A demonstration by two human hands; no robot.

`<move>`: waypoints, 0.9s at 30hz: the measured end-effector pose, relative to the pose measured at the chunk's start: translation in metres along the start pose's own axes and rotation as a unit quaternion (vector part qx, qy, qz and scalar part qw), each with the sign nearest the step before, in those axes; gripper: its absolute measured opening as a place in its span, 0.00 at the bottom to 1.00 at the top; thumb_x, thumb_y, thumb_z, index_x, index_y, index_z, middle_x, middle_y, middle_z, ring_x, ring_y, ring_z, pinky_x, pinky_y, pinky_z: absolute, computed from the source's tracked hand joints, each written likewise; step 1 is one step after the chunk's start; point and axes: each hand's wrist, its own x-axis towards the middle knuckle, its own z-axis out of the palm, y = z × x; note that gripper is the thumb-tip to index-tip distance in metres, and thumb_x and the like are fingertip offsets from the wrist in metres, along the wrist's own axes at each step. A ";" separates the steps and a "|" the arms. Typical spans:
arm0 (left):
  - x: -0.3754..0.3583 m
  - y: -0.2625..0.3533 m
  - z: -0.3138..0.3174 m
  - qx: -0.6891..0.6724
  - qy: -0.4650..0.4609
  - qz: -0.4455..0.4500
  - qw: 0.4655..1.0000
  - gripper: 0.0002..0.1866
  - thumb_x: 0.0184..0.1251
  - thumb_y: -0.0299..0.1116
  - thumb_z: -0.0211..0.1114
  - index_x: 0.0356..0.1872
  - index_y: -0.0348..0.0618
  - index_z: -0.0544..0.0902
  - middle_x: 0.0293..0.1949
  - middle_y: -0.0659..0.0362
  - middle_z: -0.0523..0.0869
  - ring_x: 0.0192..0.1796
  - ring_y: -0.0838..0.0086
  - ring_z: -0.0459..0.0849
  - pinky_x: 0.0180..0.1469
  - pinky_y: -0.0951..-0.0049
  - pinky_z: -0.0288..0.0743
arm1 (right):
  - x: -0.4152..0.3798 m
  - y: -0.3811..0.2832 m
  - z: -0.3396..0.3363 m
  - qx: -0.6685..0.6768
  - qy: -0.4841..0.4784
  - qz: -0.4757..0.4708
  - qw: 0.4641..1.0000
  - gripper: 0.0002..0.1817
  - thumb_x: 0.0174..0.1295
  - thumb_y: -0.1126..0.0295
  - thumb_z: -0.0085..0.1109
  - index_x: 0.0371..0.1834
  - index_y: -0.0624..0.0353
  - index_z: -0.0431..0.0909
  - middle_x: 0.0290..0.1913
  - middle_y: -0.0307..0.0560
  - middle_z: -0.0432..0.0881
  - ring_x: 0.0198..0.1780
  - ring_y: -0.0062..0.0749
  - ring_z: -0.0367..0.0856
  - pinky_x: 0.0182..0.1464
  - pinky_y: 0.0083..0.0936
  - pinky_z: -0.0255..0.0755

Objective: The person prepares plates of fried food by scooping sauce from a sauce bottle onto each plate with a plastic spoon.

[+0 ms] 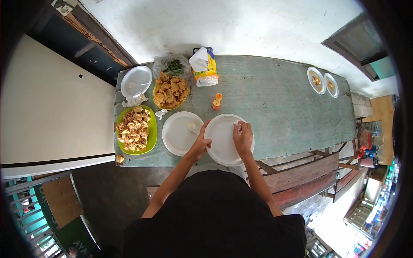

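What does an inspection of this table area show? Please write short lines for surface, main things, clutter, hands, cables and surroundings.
Surface: grey-green wooden table, paint looks worn.
Main things: round white plate between the hands; second white plate beside it, holding a white spoon.
Clutter: yellow-and-blue tissue pack, orange-capped small bottle, crumpled white tissue, green plate piled with brown folded pieces.
Hands: left hand grips the round white plate's edge; right hand has its fingertips over that plate, contents unclear.
Cables: nothing seen.
Surroundings: white wall behind, wooden bench along the near side.
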 end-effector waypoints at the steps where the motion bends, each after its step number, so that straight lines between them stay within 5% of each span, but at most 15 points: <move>1: -0.002 0.000 -0.002 -0.030 -0.056 -0.006 0.998 0.38 0.47 0.17 0.48 0.66 0.53 0.58 0.41 0.63 0.73 0.28 0.84 0.70 0.26 0.82 0.66 | 0.001 -0.003 0.004 -0.008 0.000 -0.012 1.000 0.09 0.54 0.74 0.61 0.38 0.62 0.77 0.29 0.49 0.73 0.25 0.34 0.73 0.29 0.29 0.69; 5: -0.007 0.001 -0.003 -0.066 -0.070 -0.062 0.993 0.40 0.47 0.16 0.47 0.68 0.53 0.56 0.40 0.64 0.73 0.28 0.84 0.70 0.29 0.83 0.66 | 0.006 -0.018 0.016 0.070 -0.036 -0.012 0.997 0.09 0.54 0.76 0.61 0.38 0.64 0.77 0.29 0.51 0.76 0.26 0.35 0.74 0.30 0.29 0.69; 7: -0.005 -0.002 -0.009 -0.010 -0.095 -0.073 0.993 0.43 0.43 0.15 0.47 0.68 0.49 0.56 0.54 0.61 0.71 0.49 0.76 0.73 0.44 0.81 0.69 | 0.008 -0.038 0.014 0.098 -0.054 -0.010 0.994 0.09 0.54 0.77 0.60 0.38 0.65 0.79 0.30 0.51 0.77 0.28 0.35 0.76 0.31 0.28 0.70; 8: -0.005 -0.003 -0.008 -0.008 -0.097 -0.074 0.993 0.43 0.43 0.15 0.47 0.68 0.49 0.56 0.54 0.61 0.71 0.49 0.76 0.73 0.44 0.81 0.69 | 0.007 -0.047 0.015 0.150 -0.079 -0.039 0.985 0.09 0.54 0.78 0.61 0.38 0.64 0.79 0.31 0.51 0.78 0.30 0.36 0.77 0.33 0.27 0.71; 10: -0.008 -0.001 -0.003 -0.062 -0.054 -0.044 0.996 0.39 0.48 0.16 0.49 0.67 0.52 0.57 0.43 0.63 0.74 0.33 0.81 0.73 0.35 0.83 0.68 | 0.005 -0.062 0.009 0.200 -0.100 -0.066 0.972 0.09 0.54 0.78 0.61 0.39 0.63 0.80 0.32 0.51 0.78 0.31 0.36 0.78 0.35 0.26 0.72; 15: -0.025 0.023 -0.013 -0.104 -0.052 0.006 0.993 0.43 0.46 0.14 0.48 0.69 0.50 0.53 0.46 0.59 0.74 0.40 0.78 0.74 0.38 0.80 0.70 | -0.014 -0.085 -0.023 0.252 -0.280 -0.135 0.917 0.10 0.53 0.78 0.58 0.39 0.58 0.80 0.36 0.50 0.76 0.38 0.45 0.78 0.40 0.32 0.72; 18: -0.035 0.028 -0.012 -0.081 -0.067 0.020 0.994 0.43 0.45 0.13 0.47 0.70 0.49 0.54 0.49 0.57 0.74 0.43 0.77 0.75 0.36 0.81 0.71 | -0.015 -0.082 -0.032 0.204 -0.299 -0.214 0.907 0.12 0.51 0.81 0.60 0.39 0.59 0.80 0.39 0.46 0.76 0.37 0.38 0.79 0.38 0.27 0.74; 20: -0.038 0.027 -0.011 -0.089 -0.044 0.008 0.995 0.43 0.44 0.13 0.47 0.69 0.50 0.55 0.50 0.57 0.74 0.43 0.76 0.76 0.35 0.82 0.71 | -0.014 -0.081 -0.033 0.170 -0.300 -0.255 0.903 0.13 0.51 0.82 0.59 0.40 0.58 0.80 0.39 0.46 0.76 0.37 0.38 0.79 0.38 0.27 0.75; 24: -0.038 0.030 -0.014 -0.087 -0.051 0.024 0.995 0.43 0.44 0.13 0.47 0.69 0.49 0.55 0.52 0.57 0.73 0.44 0.75 0.76 0.37 0.82 0.72 | 0.021 -0.076 -0.024 0.106 -0.108 -0.170 0.974 0.14 0.51 0.84 0.57 0.41 0.59 0.78 0.40 0.49 0.76 0.38 0.39 0.79 0.39 0.29 0.74; 26: -0.043 0.034 -0.013 -0.050 -0.075 0.041 0.995 0.44 0.38 0.12 0.46 0.67 0.43 0.56 0.57 0.53 0.70 0.57 0.64 0.73 0.54 0.70 0.72 | 0.039 -0.077 -0.023 0.106 -0.063 -0.138 0.983 0.14 0.52 0.85 0.56 0.41 0.59 0.78 0.40 0.50 0.76 0.39 0.40 0.79 0.39 0.30 0.74; 27: -0.045 0.036 -0.010 -0.051 -0.074 0.042 0.995 0.44 0.38 0.12 0.46 0.67 0.43 0.56 0.57 0.53 0.70 0.57 0.64 0.73 0.54 0.70 0.72 | 0.046 -0.083 -0.029 0.084 -0.024 -0.129 0.988 0.14 0.52 0.85 0.56 0.41 0.60 0.79 0.40 0.50 0.76 0.39 0.41 0.79 0.39 0.30 0.74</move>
